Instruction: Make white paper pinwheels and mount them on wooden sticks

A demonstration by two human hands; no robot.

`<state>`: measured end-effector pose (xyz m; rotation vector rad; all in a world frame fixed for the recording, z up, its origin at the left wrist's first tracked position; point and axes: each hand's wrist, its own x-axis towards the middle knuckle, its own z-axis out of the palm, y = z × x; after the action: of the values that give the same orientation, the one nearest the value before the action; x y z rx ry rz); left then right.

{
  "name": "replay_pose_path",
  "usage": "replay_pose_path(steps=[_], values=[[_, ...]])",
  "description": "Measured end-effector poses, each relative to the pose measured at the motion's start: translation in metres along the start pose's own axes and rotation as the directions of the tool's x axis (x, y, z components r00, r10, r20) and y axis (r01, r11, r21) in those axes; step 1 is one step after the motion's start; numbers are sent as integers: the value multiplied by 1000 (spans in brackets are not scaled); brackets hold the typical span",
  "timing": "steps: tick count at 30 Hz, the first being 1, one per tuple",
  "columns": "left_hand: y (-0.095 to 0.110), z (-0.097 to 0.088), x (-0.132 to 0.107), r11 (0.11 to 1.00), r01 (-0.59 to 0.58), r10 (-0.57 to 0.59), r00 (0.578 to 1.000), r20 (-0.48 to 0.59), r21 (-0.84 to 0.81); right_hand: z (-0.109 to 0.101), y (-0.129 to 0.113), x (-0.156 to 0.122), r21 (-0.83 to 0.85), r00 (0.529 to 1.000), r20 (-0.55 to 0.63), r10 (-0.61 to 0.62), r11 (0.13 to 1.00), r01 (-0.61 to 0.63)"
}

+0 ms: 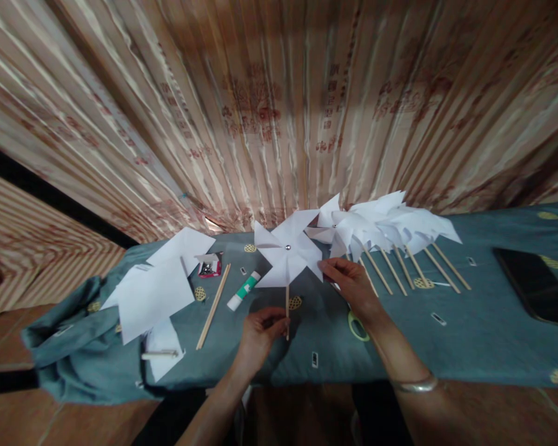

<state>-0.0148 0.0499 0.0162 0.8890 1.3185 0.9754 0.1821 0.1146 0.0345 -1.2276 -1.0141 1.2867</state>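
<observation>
A white paper pinwheel [279, 257] with a shiny pin at its centre stands in front of me on a thin wooden stick. My left hand [259, 337] is closed around the lower part of that stick. At the pinwheel's right edge, my right hand [351, 285] pinches the tip of a paper blade. Partly hidden beneath my right wrist lie scissors with a green handle [357, 327]. A green and white glue stick [243, 291] rests on the cloth left of the pinwheel.
Several finished pinwheels [390, 226] lie overlapping at the right, sticks toward me. Left are loose sticks [214, 306], a small box of pins [209, 266], white paper sheets [155, 297] and a pen [160, 355]. A phone [537, 285] lies far right on the green cloth [400, 353].
</observation>
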Motion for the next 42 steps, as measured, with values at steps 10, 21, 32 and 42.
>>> replay_pose_path(steps=[10, 21, 32, 42], values=[[0, 3, 2, 1000, 1, -1, 1000, -3, 18, 1, 1, 0, -10, 1000, 23, -8, 1000, 8], [1, 7, 3, 1000, 12, -12, 1000, -15, -24, 3, 0, -3, -20, 999, 35, -6, 1000, 7], [1, 8, 4, 1000, -4, 5, 1000, 10, -9, 3, 7, -2, -33, 998, 60, -36, 999, 38], [1, 13, 7, 999, -23, 22, 1000, -9, -25, 8, 1, -7, -42, 995, 93, -25, 999, 29]])
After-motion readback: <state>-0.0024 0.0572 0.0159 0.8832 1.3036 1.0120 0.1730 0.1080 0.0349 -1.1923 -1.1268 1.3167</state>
